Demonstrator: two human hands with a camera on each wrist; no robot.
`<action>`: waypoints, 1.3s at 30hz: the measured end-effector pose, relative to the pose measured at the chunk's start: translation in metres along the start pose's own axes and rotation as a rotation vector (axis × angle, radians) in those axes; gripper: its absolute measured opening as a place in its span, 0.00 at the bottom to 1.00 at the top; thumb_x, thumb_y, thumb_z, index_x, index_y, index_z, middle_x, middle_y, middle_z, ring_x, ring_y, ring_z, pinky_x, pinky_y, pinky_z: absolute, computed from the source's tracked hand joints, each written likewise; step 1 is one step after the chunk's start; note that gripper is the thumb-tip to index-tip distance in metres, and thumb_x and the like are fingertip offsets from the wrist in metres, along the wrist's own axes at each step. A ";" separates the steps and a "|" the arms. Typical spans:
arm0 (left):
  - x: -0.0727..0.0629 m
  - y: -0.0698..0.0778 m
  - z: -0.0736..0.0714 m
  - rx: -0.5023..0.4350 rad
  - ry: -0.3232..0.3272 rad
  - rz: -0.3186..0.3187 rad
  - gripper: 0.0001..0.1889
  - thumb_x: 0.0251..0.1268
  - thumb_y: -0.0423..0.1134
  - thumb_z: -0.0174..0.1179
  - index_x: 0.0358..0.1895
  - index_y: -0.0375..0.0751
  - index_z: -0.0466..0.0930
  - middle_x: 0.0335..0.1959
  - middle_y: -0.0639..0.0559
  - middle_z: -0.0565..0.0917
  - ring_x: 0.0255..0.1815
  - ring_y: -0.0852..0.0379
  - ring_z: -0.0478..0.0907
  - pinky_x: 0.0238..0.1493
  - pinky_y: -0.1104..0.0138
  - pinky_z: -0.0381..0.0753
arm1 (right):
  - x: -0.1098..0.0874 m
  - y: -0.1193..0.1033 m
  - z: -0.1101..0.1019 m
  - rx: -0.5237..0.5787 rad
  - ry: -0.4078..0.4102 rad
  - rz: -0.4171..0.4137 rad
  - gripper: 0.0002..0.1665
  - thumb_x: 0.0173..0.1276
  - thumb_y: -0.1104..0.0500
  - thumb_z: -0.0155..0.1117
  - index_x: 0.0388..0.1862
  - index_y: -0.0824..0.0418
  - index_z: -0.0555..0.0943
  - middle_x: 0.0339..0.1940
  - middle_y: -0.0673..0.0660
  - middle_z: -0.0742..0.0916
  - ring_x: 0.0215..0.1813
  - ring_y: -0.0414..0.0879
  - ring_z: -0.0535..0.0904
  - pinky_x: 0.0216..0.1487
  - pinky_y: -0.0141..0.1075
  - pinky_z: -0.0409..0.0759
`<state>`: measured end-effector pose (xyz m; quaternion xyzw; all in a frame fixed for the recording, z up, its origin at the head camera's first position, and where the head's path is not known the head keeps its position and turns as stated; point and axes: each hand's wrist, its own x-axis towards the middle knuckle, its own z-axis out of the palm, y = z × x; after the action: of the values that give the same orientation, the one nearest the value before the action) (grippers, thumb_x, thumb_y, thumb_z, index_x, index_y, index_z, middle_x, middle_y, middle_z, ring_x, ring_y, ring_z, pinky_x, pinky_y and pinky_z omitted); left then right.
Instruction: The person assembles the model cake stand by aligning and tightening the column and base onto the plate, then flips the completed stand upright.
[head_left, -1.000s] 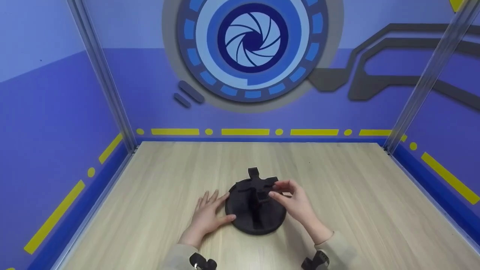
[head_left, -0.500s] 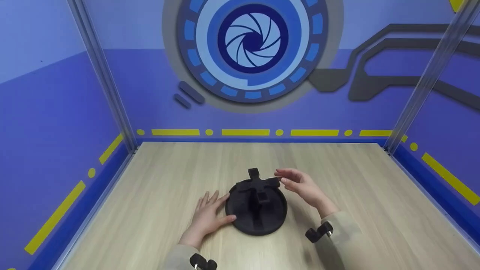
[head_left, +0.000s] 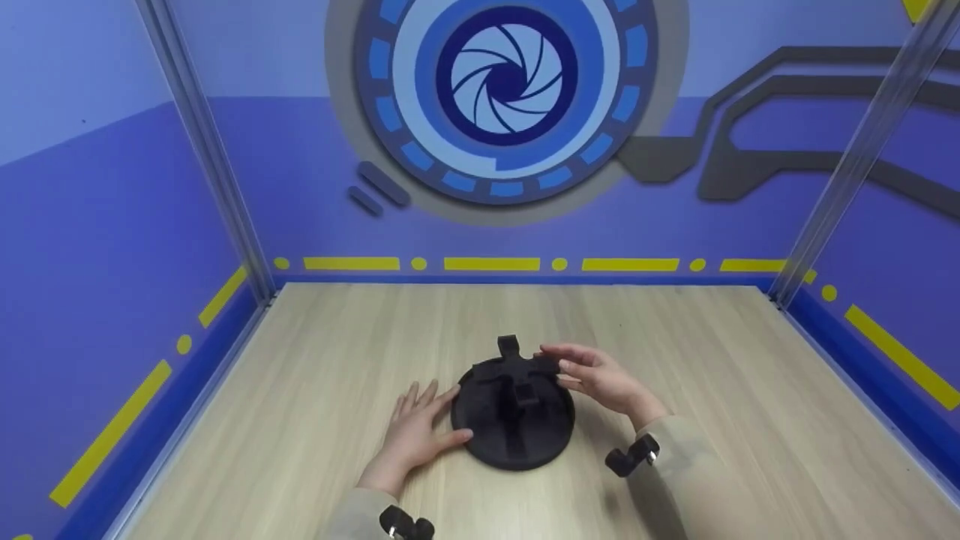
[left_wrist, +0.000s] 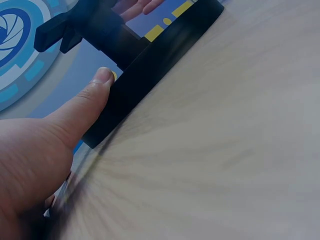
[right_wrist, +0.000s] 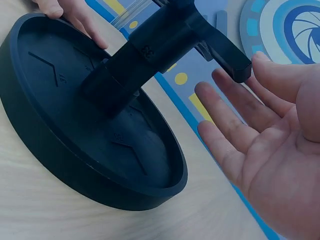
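Observation:
A black stand with a round, rimmed base point(head_left: 484, 439) is on the wooden table. Its thick post point(right_wrist: 137, 62) carries a cross-shaped top point(head_left: 516, 367) with arms pointing outward. Against the base's left side lies my left hand point(head_left: 412, 436), fingers spread, thumb touching the rim. On the other side, my right hand point(head_left: 609, 384) is at the end of the top's right arm. In the right wrist view, the thumb tip is right at that arm's end point(right_wrist: 240, 70), while loosely bent fingers point(right_wrist: 235, 120) extend beyond and below it.
Around the wooden tabletop point(head_left: 360, 330) stand blue walls with yellow dashes. Metal posts point(head_left: 217, 161) rise at the back corners. Black bands with small mounts point(head_left: 634, 456) sit on both sleeves.
My right hand was at the top's right arm, drew off to the right, then came slightly back left to the arm's end. My left hand and the base have stayed put.

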<state>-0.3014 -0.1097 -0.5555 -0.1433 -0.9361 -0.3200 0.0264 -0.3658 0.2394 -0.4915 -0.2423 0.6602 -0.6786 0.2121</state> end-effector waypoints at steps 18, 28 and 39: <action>0.000 0.001 0.000 -0.007 -0.004 -0.012 0.45 0.58 0.68 0.67 0.77 0.53 0.68 0.82 0.35 0.61 0.84 0.27 0.46 0.85 0.37 0.41 | -0.010 0.001 0.011 0.006 0.011 -0.003 0.29 0.80 0.62 0.56 0.75 0.73 0.67 0.63 0.43 0.83 0.64 0.35 0.80 0.70 0.35 0.79; 0.000 0.002 0.000 0.002 0.006 -0.001 0.46 0.57 0.68 0.68 0.76 0.51 0.70 0.81 0.34 0.62 0.83 0.26 0.48 0.84 0.36 0.43 | -0.013 0.004 0.018 0.015 0.049 -0.010 0.30 0.79 0.63 0.57 0.75 0.75 0.66 0.64 0.44 0.84 0.64 0.34 0.81 0.70 0.34 0.80; 0.000 0.001 0.000 0.004 0.014 0.010 0.46 0.56 0.68 0.69 0.76 0.51 0.70 0.80 0.33 0.62 0.83 0.25 0.48 0.84 0.35 0.44 | -0.016 0.009 0.033 -0.054 0.116 -0.050 0.32 0.77 0.64 0.61 0.73 0.79 0.66 0.55 0.41 0.87 0.53 0.33 0.85 0.60 0.30 0.84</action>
<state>-0.3014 -0.1088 -0.5555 -0.1456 -0.9358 -0.3190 0.0349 -0.3330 0.2231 -0.5005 -0.2247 0.6830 -0.6787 0.1500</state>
